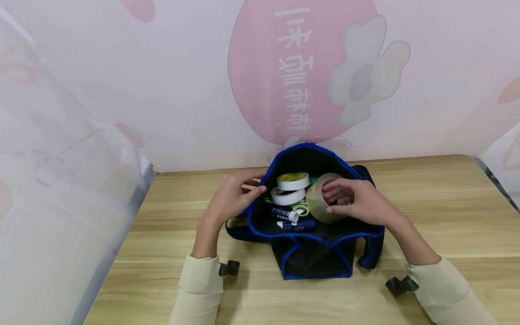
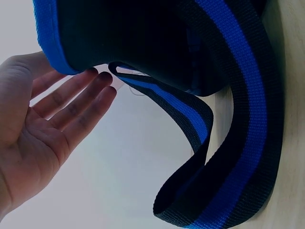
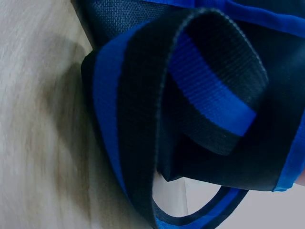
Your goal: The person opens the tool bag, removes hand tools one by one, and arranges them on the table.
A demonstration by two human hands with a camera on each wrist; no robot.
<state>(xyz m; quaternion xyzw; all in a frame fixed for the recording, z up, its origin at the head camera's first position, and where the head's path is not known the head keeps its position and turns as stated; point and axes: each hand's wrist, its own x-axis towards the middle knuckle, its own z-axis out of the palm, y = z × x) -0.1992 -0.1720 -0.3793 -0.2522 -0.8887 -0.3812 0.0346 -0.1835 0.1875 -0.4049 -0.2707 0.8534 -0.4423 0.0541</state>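
A black bag with blue edging and black-and-blue straps lies on the table, its mouth facing up. My left hand holds its left rim, thumb on the inner side and fingers outside; in the left wrist view the left hand's fingers reach behind the edge, thumb hidden. Inside the bag, my right hand grips a wide roll of clear packing tape, fingers at its core. Beside it are two white tape rolls, the upper one resting on the lower, and dark blue glue sticks.
A pale green ring-shaped handle shows among the bag's contents. One strap loops out at the left side, another at the right. A wood-grain table meets a printed pink-and-white backdrop behind the bag.
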